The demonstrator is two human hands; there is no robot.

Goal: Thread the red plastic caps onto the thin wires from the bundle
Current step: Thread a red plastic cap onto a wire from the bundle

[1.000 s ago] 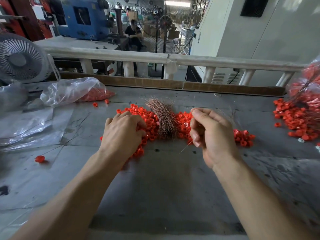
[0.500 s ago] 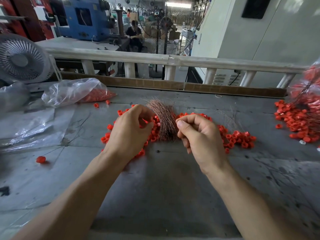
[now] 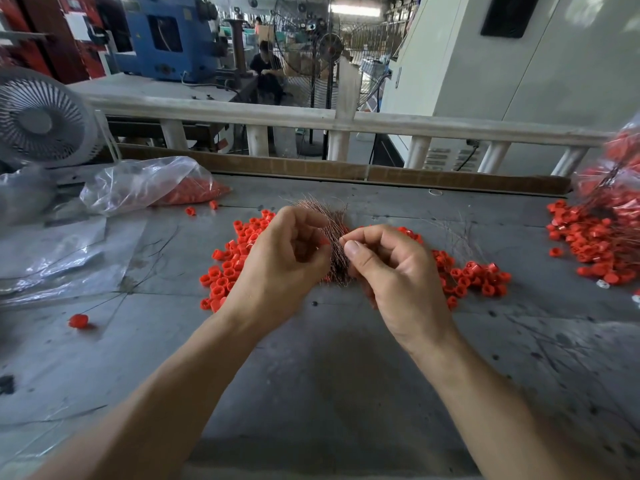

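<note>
nearest the camera, two bare forearms cross a scuffed grey table and run out of the bottom edge. above them the left hand curls its fingers around something red at the fingertips, probably a single cap, though most of it is hidden. the right hand pinches thumb against forefinger; whether a thin wire sits in that pinch is too fine to make out. between and behind the hands lies the coppery wire bundle, its near end covered by them. loose red caps are heaped on both sides of it. farther left a clear plastic bag holds more; another red pile is cut off at the right edge. beyond stands a white fan.
</note>
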